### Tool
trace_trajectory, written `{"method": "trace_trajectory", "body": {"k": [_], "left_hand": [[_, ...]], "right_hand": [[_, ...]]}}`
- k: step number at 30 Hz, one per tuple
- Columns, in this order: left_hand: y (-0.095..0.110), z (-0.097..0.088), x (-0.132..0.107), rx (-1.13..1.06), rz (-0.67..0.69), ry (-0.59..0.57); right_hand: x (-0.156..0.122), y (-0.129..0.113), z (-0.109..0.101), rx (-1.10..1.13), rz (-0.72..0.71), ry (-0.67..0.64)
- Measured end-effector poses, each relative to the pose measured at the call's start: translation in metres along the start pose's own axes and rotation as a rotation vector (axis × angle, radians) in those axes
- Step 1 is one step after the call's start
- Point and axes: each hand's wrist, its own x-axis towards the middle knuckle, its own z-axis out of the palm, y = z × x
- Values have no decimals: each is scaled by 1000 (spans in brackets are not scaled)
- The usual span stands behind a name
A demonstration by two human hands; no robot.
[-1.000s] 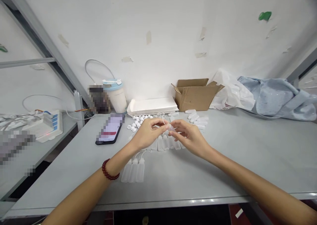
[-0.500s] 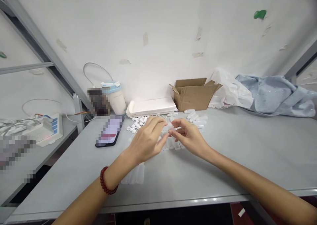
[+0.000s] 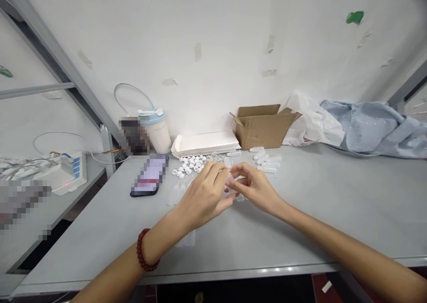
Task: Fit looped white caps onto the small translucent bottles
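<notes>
Grey table point(image 3: 300, 232), middle, toward back edge: left hand point(image 3: 203, 196) and right hand point(image 3: 256, 187) both pinching tiny clear vial point(image 3: 230, 178). Vial looking light, slick, squashy, so gripping mid-body, gently.

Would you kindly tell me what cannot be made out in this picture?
Head view: small clear piece in the right hand, mostly covered by fingers.
Head view: phone screen, blurred.
Head view: clear tubes, mostly hidden under the left hand.
Head view: cardboard box contents, hidden by its walls.
</notes>
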Motion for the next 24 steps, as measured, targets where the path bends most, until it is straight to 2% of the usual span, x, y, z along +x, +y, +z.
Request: {"method": "trace_trajectory", "body": {"k": [5, 10, 13, 24], "left_hand": [[0, -19, -24, -163, -59, -108], [-1, -30, -62, -245, -140, -278], [-1, -33, -75, -277, -178, -354], [-5, -38, -75, -264, -202, -416]], "right_hand": [[1, -3, -3, -57, -92, -75], [5, -1, -7, -98, -91, -30], [8, 1, -9, -139, -103, -17], [17, 8, -17, -330, -182, 37]]}}
